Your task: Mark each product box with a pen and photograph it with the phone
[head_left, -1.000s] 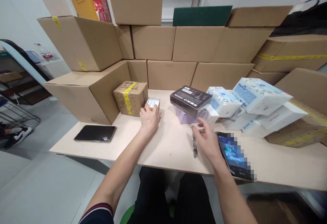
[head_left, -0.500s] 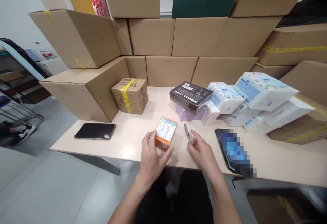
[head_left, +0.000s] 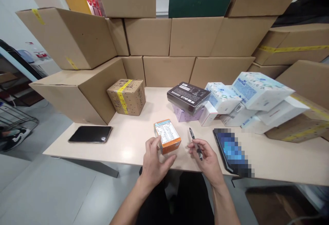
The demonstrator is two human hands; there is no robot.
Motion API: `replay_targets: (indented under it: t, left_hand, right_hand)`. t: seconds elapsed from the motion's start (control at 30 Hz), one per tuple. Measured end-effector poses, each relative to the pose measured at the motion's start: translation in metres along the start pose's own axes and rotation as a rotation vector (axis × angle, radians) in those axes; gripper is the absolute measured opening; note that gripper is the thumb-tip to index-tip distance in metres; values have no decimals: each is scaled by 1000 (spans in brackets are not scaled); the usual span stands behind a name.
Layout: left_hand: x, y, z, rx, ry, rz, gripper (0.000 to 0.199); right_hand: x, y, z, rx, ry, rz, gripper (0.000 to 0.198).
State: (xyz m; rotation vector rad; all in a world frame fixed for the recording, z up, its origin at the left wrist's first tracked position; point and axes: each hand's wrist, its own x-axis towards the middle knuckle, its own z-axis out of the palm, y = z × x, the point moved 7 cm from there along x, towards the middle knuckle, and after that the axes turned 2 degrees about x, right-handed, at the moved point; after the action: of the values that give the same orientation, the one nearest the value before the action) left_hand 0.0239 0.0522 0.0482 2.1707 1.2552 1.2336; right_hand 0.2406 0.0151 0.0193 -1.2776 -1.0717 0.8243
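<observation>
A small orange and white box [head_left: 168, 136] with a printed label on top sits near the table's front edge. My left hand [head_left: 156, 160] is at its left front corner, fingertips by its left side and thumb apart in front of it. The hand is open and does not grip the box. To the right, my right hand [head_left: 207, 158] is closed on a dark pen [head_left: 195, 144], held at a slant above the table with its tip pointing away from me. A tablet-like device [head_left: 231, 153], its screen blurred out, lies to the right of that hand.
A black phone [head_left: 89, 134] lies at the left. Behind stand a taped carton [head_left: 126, 96], a dark flat box [head_left: 189, 96] on a purple box [head_left: 189, 113], and tissue packs [head_left: 260, 89]. Large cardboard boxes [head_left: 168, 71] wall the table's back and sides.
My right hand has lifted the pen off the table. The orange box has turned slightly beside my left hand. The view has shifted a little to the right.
</observation>
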Motion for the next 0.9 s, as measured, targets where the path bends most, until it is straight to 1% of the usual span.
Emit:
replay_targets:
  t: [0.07, 0.13, 0.2, 0.27, 0.33, 0.43, 0.57, 0.7, 0.8, 0.9]
  left_hand:
    - [7, -10, -3, -26, -68, -86, 97]
    - [15, -23, -3, -33, -188, -199, 116]
    - [21, -34, -2, -32, -296, -283, 127]
    - [27, -39, 1, -34, -360, -278, 131]
    - [32, -37, 4, -32, -370, -217, 130]
    - [35, -28, 4, -53, -331, -159, 122]
    - [36, -10, -7, -103, -292, -153, 111]
    - [38, 7, -14, -71, -305, -84, 107]
    - [36, 7, -11, -77, -313, -59, 104]
    - [30, -3, -7, -92, -313, -76, 107]
  right_hand:
    - [-3, -4, 2, -35, 11, -29, 23]
    - [-5, -4, 1, -62, 34, -31, 19]
    - [-7, -2, 0, -53, 55, -30, 18]
    - [-7, 1, 0, -32, 57, -20, 21]
    - [-7, 4, 1, -23, 49, -4, 31]
    - [-6, 7, 2, -20, 27, 9, 41]
    - [-5, 5, 2, -45, 40, 18, 43]
    - [-6, 6, 0, -71, 84, 66, 40]
    - [-6, 9, -1, -34, 116, 94, 37]
    - [-4, 11, -2, 40, 158, 68, 35]
